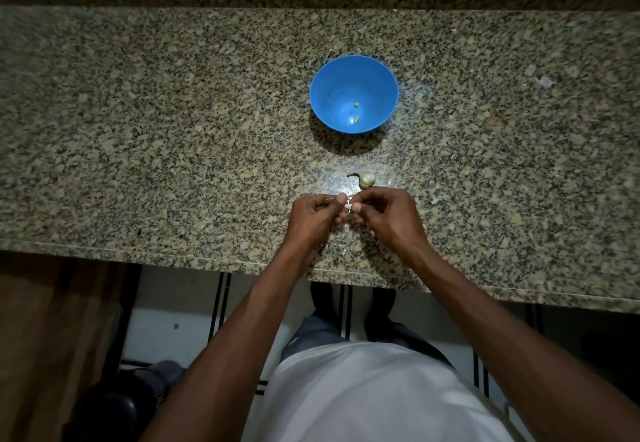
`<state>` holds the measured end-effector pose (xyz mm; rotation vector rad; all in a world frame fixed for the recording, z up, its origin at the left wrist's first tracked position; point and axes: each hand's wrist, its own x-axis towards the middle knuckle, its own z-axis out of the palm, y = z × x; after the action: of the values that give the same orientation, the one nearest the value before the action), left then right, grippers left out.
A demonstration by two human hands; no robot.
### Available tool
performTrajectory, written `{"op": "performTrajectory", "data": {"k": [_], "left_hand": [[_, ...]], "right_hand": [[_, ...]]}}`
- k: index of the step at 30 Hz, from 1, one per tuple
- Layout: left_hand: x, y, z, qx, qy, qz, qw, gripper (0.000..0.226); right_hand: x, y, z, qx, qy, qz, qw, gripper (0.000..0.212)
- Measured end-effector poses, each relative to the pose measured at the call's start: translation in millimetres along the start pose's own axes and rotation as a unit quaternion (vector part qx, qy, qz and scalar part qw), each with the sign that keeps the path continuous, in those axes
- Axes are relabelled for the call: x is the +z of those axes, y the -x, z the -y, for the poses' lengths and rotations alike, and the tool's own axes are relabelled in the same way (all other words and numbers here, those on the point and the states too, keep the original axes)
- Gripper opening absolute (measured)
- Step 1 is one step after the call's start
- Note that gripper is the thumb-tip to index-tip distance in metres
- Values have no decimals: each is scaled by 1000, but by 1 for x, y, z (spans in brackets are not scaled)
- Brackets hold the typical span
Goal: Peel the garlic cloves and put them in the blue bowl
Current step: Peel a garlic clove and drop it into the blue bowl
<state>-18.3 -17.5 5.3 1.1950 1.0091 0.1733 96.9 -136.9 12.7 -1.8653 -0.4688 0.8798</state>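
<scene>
Both hands, left hand (317,215) & right hand (382,211), pinch a small garlic clove (348,206) w/ fingertips over the countertop (173,151) near its front edge, short of the blue bowl (353,93), so it could prob slip out & drop off that edge.

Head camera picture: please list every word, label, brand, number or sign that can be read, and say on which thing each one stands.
There are none to read in this view.
The blue bowl: plain, no print or mark showing.
The granite counter: only speckled stone, no lettering.
The garlic bulb and the clove pinched between the left hand and the right hand: no labels.
The white shirt: no print visible.
</scene>
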Motion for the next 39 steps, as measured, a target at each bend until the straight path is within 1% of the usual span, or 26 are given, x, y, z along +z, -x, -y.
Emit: {"op": "performTrajectory", "data": {"k": [2, 4, 7, 9, 11, 14, 16, 17, 18, 21, 22, 23, 26, 27, 29, 33, 39], "left_hand": [[-1, -1, -3, -35, 26, 21, 999, 21], [0, -1, -5, -56, 56, 28, 996, 19], [0, -1, -2, -50, 74, 4, 996, 13], [-3, 0, 3, -16, 36, -12, 999, 10], [-8, 1, 6, 45, -32, -8, 998, 19], [-12, 5, 5, 132, -109, 33, 985, 23], [-12, 5, 5, 169, -156, 35, 972, 19], [-12, 4, 6, 193, -194, 24, 962, 16], [-12, 4, 6, 227, -243, 12, 943, 12], [-13, 0, 7, 342, -392, 10, 854, 6], [-15, -2, 6, 361, -425, 17, 830, 6], [-16, -3, 6, 372, -448, 22, 813, 7], [-17, -2, 7, 381, -494, 31, 781, 11], [-17, -2, 7, 379, -502, 33, 777, 13], [-16, -4, 8, 368, -507, 33, 779, 18], [-13, -4, 5, 351, -494, 37, 794, 18], [-14, -2, 2, 320, -461, 53, 826, 20]], "right_hand": [[-3, -2, 2, -19, 30, 2, 999, 7], [-6, -5, 4, -21, 40, 13, 999, 6], [-10, -8, 1, 14, -8, 35, 999, 6], [-11, -7, -2, 41, -60, 44, 996, 9], [-13, -7, -4, 64, -95, 55, 992, 12], [-14, -5, -4, 95, -136, 80, 983, 16], [-14, -5, -2, 112, -156, 96, 977, 18], [-14, -5, 0, 120, -164, 103, 974, 17], [-14, -6, 3, 128, -172, 109, 971, 16], [-14, -9, 8, 162, -194, 113, 961, 8], [-15, -10, 9, 170, -196, 112, 959, 7], [-14, -11, 10, 176, -194, 110, 959, 6], [-12, -13, 13, 177, -167, 105, 964, 7], [-11, -13, 13, 173, -152, 100, 968, 8], [-10, -13, 11, 154, -126, 84, 976, 10], [-9, -13, 4, 98, -72, 64, 991, 6], [-4, -9, 0, 53, -2, 53, 997, 4]]}}
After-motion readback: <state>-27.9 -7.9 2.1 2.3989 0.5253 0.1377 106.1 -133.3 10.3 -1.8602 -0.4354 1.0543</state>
